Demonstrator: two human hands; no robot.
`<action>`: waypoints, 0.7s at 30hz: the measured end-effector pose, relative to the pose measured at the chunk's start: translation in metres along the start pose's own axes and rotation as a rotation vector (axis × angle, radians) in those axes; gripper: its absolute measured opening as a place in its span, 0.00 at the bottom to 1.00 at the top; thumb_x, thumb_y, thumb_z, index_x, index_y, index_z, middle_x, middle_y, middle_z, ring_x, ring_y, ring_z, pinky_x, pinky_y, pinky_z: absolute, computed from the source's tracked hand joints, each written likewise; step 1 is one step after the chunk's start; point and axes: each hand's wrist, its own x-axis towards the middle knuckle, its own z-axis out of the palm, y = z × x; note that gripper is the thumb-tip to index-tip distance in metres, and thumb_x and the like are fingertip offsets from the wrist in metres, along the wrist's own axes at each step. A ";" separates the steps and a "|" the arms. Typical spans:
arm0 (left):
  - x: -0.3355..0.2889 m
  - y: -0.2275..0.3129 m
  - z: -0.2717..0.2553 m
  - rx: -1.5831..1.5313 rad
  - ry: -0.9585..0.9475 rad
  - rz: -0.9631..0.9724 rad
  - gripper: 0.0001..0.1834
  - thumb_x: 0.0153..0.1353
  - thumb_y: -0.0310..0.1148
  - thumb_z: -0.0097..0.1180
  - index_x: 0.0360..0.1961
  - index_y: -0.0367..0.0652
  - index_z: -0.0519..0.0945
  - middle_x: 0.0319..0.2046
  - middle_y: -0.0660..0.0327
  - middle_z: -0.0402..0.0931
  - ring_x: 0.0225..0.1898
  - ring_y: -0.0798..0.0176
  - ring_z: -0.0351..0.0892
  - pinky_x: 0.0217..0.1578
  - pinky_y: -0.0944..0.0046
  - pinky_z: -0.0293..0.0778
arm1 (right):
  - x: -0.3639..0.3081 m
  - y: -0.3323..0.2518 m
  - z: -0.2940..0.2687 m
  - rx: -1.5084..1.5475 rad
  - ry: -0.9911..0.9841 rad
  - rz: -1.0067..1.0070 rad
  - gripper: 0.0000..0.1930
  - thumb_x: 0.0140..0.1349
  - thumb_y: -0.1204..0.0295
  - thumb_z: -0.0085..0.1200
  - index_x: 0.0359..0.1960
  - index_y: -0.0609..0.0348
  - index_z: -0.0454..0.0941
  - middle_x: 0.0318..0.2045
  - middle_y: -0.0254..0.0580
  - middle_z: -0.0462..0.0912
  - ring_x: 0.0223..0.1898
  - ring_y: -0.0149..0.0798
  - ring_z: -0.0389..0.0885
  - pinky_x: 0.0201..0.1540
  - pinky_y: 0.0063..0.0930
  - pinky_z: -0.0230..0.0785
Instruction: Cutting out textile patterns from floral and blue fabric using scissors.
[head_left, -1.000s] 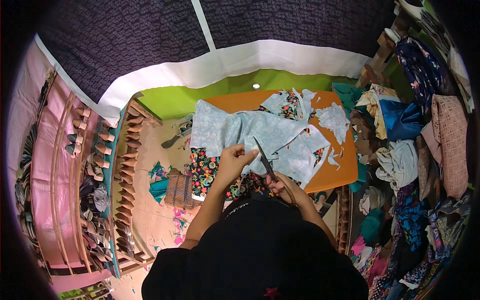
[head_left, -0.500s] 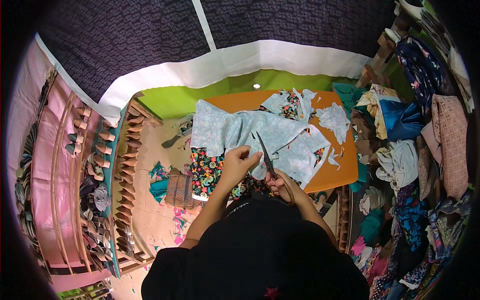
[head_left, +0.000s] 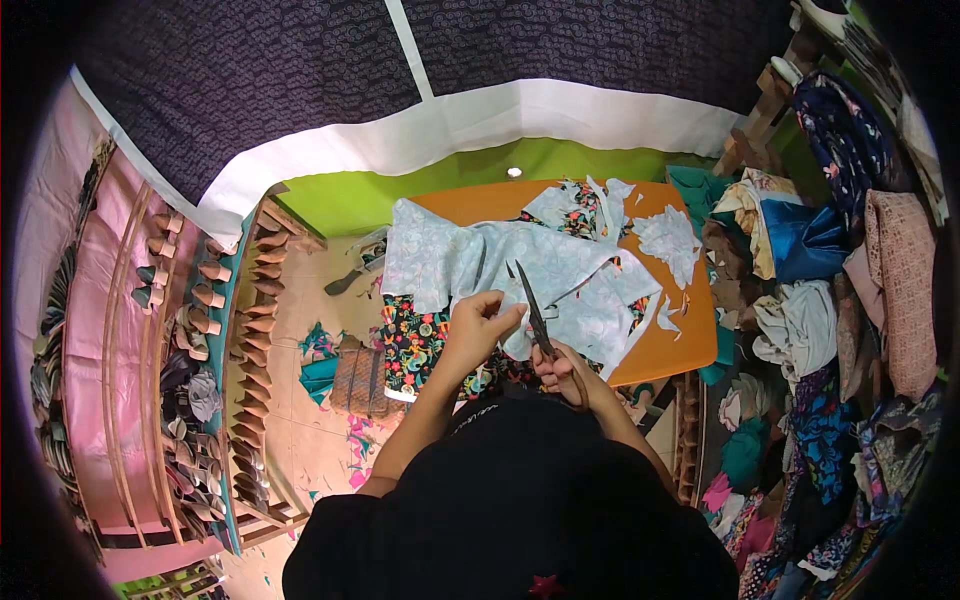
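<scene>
Bright, soft light on the pale cloth [head_left: 430,255], dimmer right side, black fisheye vignette (strong curvature near it).

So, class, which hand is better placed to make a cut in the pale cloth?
Probably the right hand: it holds the scissors, their blades over the pale cloth. The left hand, beside the blades, shows no cutting tool.

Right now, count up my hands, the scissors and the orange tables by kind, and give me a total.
Hands: 2, the left hand and the right hand
Scissors: 1 dark pair, in the right hand
Orange tables: 1, with cloth and scraps on it
Total: 4, scraps and cloth not counted
</scene>
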 end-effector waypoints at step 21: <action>-0.003 0.008 -0.002 0.104 0.049 0.019 0.18 0.47 0.34 0.57 0.10 0.38 0.64 0.09 0.72 0.55 0.14 0.79 0.50 0.13 0.72 0.47 | -0.005 -0.017 0.002 0.098 0.093 0.278 0.35 0.42 0.36 0.44 0.32 0.61 0.62 0.21 0.27 0.59 0.21 0.21 0.57 0.24 0.13 0.54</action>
